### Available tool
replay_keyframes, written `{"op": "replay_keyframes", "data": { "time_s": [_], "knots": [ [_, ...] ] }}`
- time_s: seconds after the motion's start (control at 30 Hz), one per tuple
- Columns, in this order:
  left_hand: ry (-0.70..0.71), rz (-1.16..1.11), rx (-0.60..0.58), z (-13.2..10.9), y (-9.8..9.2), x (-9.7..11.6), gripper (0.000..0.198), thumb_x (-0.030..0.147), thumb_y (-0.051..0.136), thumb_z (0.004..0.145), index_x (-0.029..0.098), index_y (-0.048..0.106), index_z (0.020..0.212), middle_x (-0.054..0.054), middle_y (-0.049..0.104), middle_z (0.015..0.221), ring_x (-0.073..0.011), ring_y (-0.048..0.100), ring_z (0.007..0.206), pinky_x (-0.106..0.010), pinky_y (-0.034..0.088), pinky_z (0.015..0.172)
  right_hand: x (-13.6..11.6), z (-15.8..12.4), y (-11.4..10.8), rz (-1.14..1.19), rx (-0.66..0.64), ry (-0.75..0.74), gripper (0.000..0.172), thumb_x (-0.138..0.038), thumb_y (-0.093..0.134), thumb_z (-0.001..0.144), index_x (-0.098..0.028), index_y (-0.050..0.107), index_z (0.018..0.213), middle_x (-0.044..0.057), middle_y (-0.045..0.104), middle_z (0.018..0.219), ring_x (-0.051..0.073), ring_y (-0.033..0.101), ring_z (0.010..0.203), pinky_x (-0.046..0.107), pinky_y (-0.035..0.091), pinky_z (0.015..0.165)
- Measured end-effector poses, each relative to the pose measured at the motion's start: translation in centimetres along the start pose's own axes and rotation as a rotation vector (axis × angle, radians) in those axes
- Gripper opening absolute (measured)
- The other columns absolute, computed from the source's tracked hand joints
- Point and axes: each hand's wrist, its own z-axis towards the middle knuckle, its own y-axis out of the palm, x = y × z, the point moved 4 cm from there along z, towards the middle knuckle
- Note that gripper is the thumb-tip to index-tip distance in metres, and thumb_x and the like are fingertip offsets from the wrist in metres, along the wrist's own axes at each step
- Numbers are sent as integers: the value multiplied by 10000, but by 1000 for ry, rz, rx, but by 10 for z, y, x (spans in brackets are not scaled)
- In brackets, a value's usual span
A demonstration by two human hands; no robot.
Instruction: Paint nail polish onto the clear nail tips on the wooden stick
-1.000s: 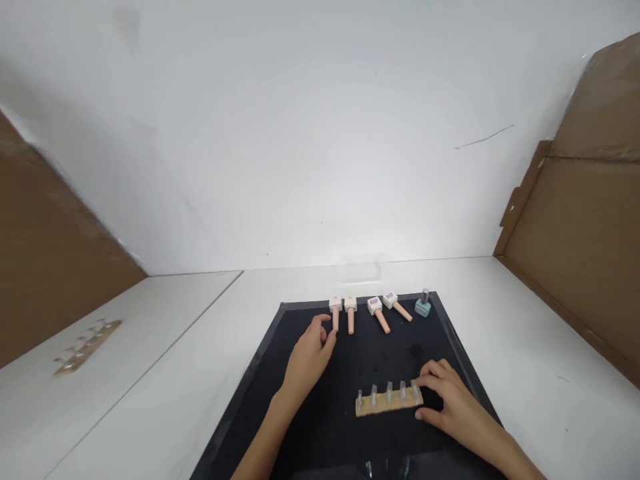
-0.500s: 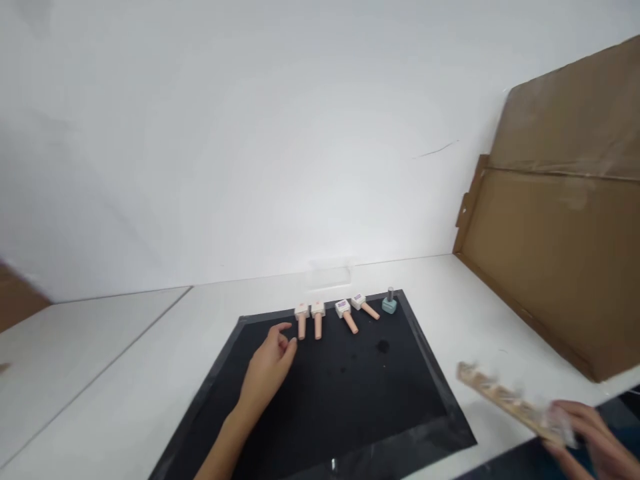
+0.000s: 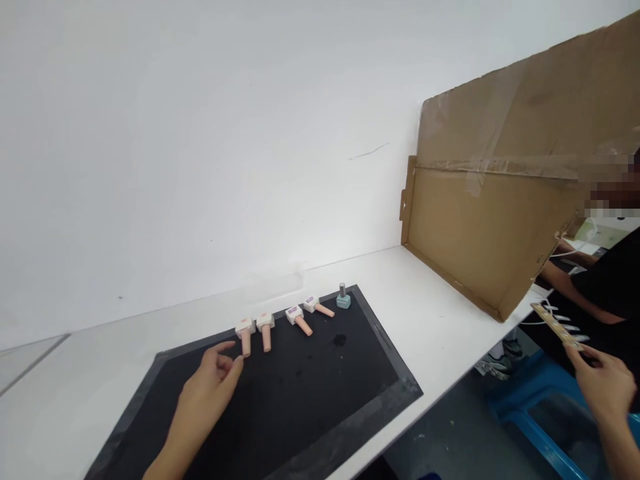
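One strip [image 3: 555,326], right hand [image 3: 604,385] pinching it, hangs beyond the table edge [image 3: 443,357] lower right, below cardboard [image 3: 475,230]; left hand [image 3: 210,383], fingers parted, beside bottles [image 3: 295,314].

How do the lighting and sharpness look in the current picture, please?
In the head view, light falls softly on the white wall, without harsh shadows; in that same head view, label print on the white bottles is too small to read, fine detail on the wooden strip in the right hand is hard to make out, and a patch at the right edge is pixelated.
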Motion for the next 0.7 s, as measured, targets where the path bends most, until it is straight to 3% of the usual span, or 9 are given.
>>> {"op": "replay_keyframes", "data": {
  "time_s": [0.07, 0.13, 0.23, 0.3, 0.43, 0.53, 0.63, 0.7],
  "knots": [
    [15, -15, 3, -1, -1, -1, 273, 432, 477, 686, 270, 471, 907, 47, 531, 570, -198, 543, 529, -291, 443, 551, -39, 30, 14, -15, 13, 22, 422, -527, 509, 793, -168, 725, 847, 162, 694, 820, 363, 612, 841, 447, 467, 694],
    [35, -41, -9, -2, -2, 0, 292, 450, 473, 689, 261, 476, 911, 43, 528, 566, -196, 539, 521, -295, 444, 545, -59, 52, 27, -41, 19, 61, 414, -495, 509, 815, -137, 718, 827, 179, 692, 835, 368, 608, 857, 449, 470, 702],
    [60, -99, -36, -4, -2, 5, 335, 459, 482, 685, 237, 492, 936, 32, 542, 589, -183, 529, 509, -294, 444, 535, -68, 67, 44, -84, -7, 135, 321, -376, 574, 849, -80, 685, 903, 195, 670, 969, 351, 599, 950, 456, 494, 765],
    [66, -144, -46, -9, -2, 13, 351, 451, 487, 683, 226, 499, 952, 30, 547, 607, -177, 529, 518, -288, 442, 534, -73, 70, 55, -88, -47, 162, 248, -279, 558, 910, -149, 586, 1120, 91, 611, 1149, 236, 620, 967, 428, 521, 805],
    [127, -269, -108, -23, 5, 36, 366, 466, 483, 706, 215, 500, 971, 39, 526, 634, -145, 510, 524, -264, 431, 544, -86, 70, 69, -39, -113, 172, 254, -255, 545, 921, -171, 566, 1160, 88, 591, 1190, 226, 622, 970, 415, 535, 797],
    [171, -336, -205, -33, 14, 53, 383, 464, 502, 710, 213, 500, 999, 45, 513, 642, -133, 496, 526, -255, 421, 546, -92, 71, 67, 16, -120, 184, 260, -254, 552, 919, -169, 559, 1165, 83, 590, 1190, 222, 623, 970, 414, 536, 795],
    [182, -412, -261, -39, 18, 66, 371, 450, 518, 710, 214, 501, 997, 51, 497, 649, -122, 478, 522, -252, 407, 541, -95, 62, 49, 79, -49, 225, 255, -262, 550, 918, -164, 570, 1152, 85, 598, 1175, 230, 623, 967, 419, 532, 799],
    [164, -485, -269, -42, 15, 72, 375, 440, 537, 707, 213, 500, 1003, 53, 484, 649, -115, 464, 525, -248, 396, 540, -109, 39, 35, 142, 58, 235, 360, -308, 477, 915, -51, 612, 1127, 224, 640, 1049, 383, 607, 966, 528, 481, 810]
  ]
}}
